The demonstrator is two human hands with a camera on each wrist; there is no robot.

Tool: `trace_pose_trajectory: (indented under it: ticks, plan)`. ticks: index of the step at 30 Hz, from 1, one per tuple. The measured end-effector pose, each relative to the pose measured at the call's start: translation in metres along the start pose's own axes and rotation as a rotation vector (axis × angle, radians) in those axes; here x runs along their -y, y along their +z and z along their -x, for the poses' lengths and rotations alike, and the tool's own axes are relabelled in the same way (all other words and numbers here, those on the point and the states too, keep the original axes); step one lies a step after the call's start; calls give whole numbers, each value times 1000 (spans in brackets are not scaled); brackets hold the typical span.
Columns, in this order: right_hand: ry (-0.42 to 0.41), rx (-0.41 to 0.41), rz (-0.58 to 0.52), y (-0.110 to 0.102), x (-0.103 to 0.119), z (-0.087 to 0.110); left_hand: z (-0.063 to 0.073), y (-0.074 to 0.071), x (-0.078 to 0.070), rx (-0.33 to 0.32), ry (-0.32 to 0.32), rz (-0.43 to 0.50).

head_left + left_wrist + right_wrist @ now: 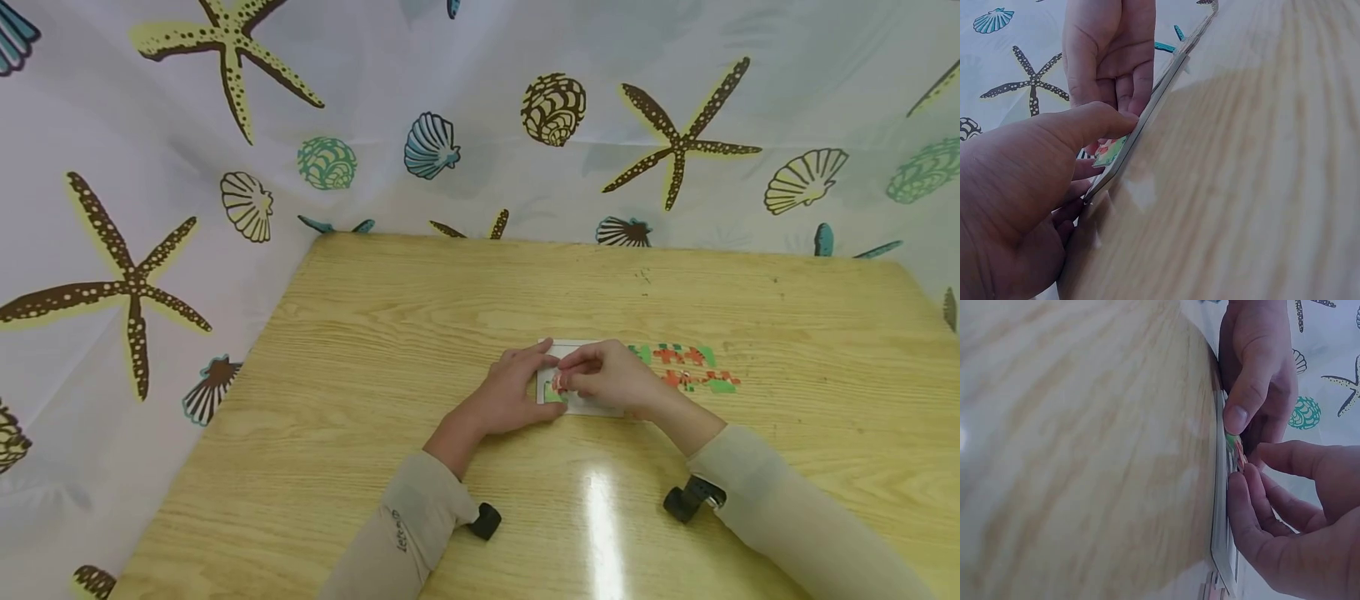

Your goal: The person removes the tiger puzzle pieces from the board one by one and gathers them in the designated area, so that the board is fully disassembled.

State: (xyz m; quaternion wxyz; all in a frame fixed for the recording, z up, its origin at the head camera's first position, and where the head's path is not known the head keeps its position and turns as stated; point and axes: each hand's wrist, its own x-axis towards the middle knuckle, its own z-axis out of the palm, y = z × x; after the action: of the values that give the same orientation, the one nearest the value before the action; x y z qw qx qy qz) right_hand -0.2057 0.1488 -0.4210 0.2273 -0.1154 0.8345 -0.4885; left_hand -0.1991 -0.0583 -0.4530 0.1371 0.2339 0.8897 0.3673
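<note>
A white puzzle board (606, 408) lies flat on the wooden table, with a green and orange jigsaw piece (552, 394) in its near left corner. My left hand (512, 390) holds the board at its left end, thumb along the near edge and forefinger up by the far edge. Over the board, my right hand (611, 379) pinches a red-orange jigsaw piece (1240, 456) between thumb and fingers, right beside the piece in the corner. Its fingers hide much of the held piece and the board's middle.
Several loose red and green jigsaw pieces (678, 356) lie in two rows on the table (420, 317), just right of the board. A white curtain (487, 100) with shells and starfish hangs along the back and left. Both wrists wear black straps.
</note>
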Motion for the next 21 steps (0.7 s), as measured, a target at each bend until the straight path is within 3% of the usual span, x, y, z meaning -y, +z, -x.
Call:
trace_pose_trajectory:
  ticks: [9,21]
  plan:
    - [-8,-14,56,0,3,-1,-1,1,0,-5,-2,-2]
    - [50,-48,-45,0,2,0,-2,1,0,-1,-11,-26]
